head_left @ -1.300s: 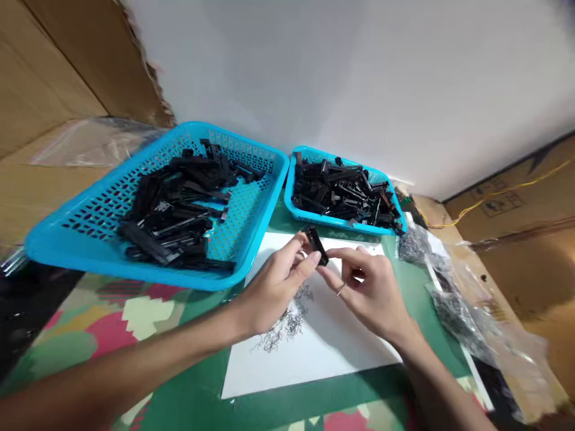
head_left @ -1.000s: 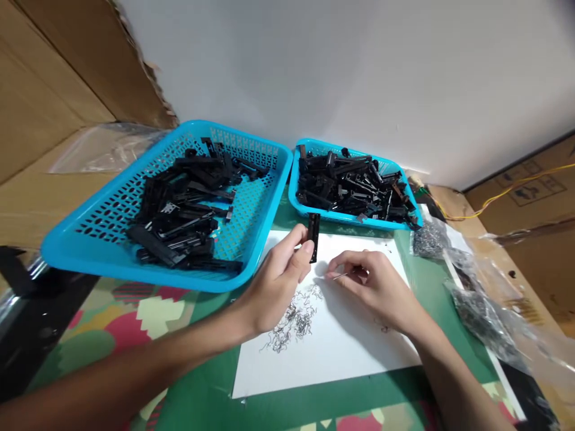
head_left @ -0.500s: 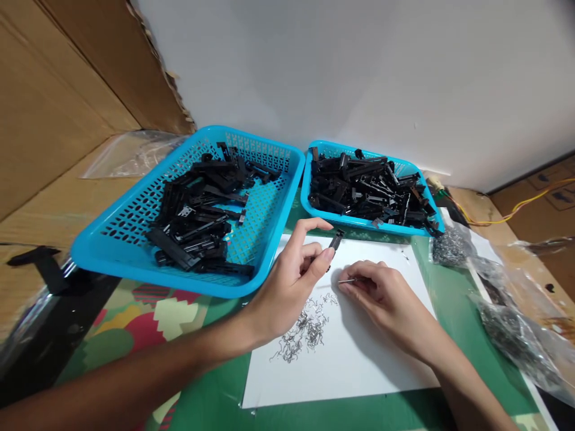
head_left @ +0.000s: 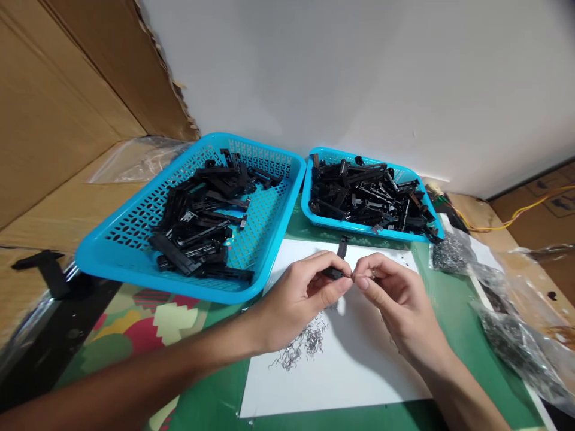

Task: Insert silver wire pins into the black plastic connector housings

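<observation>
My left hand (head_left: pixel 309 287) is closed round a narrow black plastic part (head_left: pixel 343 246), whose far end sticks up past the fingers. Fingertips to fingertips with it, my right hand (head_left: pixel 395 293) is pinched shut at the near side of that part. A small metallic glint shows between the right fingers; most of the thin metal piece there is hidden. Below the left hand, a heap of small bent wire springs (head_left: pixel 299 347) lies on a white sheet (head_left: pixel 359 377).
A large blue basket (head_left: pixel 166 286) with several black plastic parts stands at the left. Behind the sheet is a smaller blue basket (head_left: pixel 372 230), piled with similar parts. Clear bags of small metal pieces (head_left: pixel 451 248) lie at right. Another black part (head_left: pixel 47 269) rests far left.
My hands have come together. The right hand has moved up to the black part, and the left hand has lowered and turned, covering more of it. The thin metal piece is now mostly hidden.
</observation>
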Demonstrator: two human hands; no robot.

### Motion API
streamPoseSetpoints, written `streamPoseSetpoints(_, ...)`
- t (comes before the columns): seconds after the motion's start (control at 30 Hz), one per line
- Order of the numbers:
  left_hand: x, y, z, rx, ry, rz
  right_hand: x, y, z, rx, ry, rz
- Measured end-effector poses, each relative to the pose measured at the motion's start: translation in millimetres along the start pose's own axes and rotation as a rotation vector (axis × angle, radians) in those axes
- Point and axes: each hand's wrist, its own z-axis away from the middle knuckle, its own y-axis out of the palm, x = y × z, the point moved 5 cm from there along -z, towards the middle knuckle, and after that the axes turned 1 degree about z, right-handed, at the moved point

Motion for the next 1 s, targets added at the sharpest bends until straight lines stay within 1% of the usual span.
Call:
streamPoseSetpoints(0.07,2,-0.4,0,-0.005,-0.012,0.019,-3,4,1,-0.026,-0.027,-0.005)
streamPoseSetpoints(0.17,4,-2.0,1,-0.017,-0.019,0.022,-4,6,5,-0.085,-0.087,0.104)
streamPoseSetpoints(0.27,5,-2.9,1,-0.024,-0.005,0.025,4,4,9,-0.167,-0.248,0.317)
streamPoseSetpoints(0.33,4,-2.8,1,-0.025,-0.001,0.029,10,4,12,-0.170,-0.366,0.456)
streamPoseSetpoints(0.4,4,-2.5,1,-0.026,0.003,0.016,13,4,13,-0.162,-0.412,0.521)
streamPoseSetpoints(0.53,3,-2.2,-1,-0.028,0.014,-0.032,14,-5,12,-0.204,-0.319,0.441)
streamPoseSetpoints(0.7,4,-1.1,-1,-0.010,0.031,-0.109,14,-5,9,-0.076,-0.269,0.451)
streamPoseSetpoints(0.87,0,-0.1,-1,0.009,0.058,-0.159,9,-8,6,0.006,-0.099,0.331)
streamPoseSetpoints(0.93,-3,-0.7,0,0.026,0.054,-0.170,8,-10,5,0.004,-0.061,0.282)
streamPoseSetpoints(1.0,-5,-1.6,1,0.043,0.032,-0.166,10,-13,6,-0.041,-0.087,0.277)
